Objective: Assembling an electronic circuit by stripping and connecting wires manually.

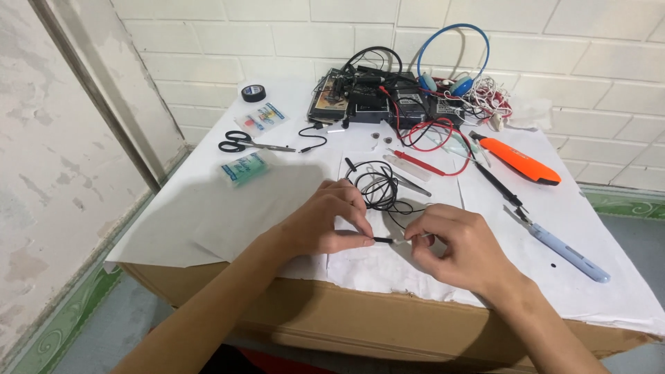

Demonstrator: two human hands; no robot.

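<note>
The left hand (pixel 325 221) pinched the end of a thin black cable (pixel 377 190) between thumb and fingertips, the small black plug (pixel 382 240) jutting toward the right. The right hand (pixel 460 242) was closed around the other side of that plug, fingers curled, gripping something too small to make out. Both hands met low over the white paper sheet (pixel 208 208) covering a cardboard box (pixel 346 318), near its front edge. The rest of the cable lay in a loose coil just behind the hands. Further back sat black scissors (pixel 239 143), a roll of black tape (pixel 253 92), 2 small packets (pixel 244 168), a red probe (pixel 415 161), an orange tool (pixel 519 161), a light blue pen-shaped tool (pixel 568 253), blue headphones (pixel 450 62) and a heap of dark electronics (pixel 374 100) tangled with wires against the white brick wall (pixel 589 69).
</note>
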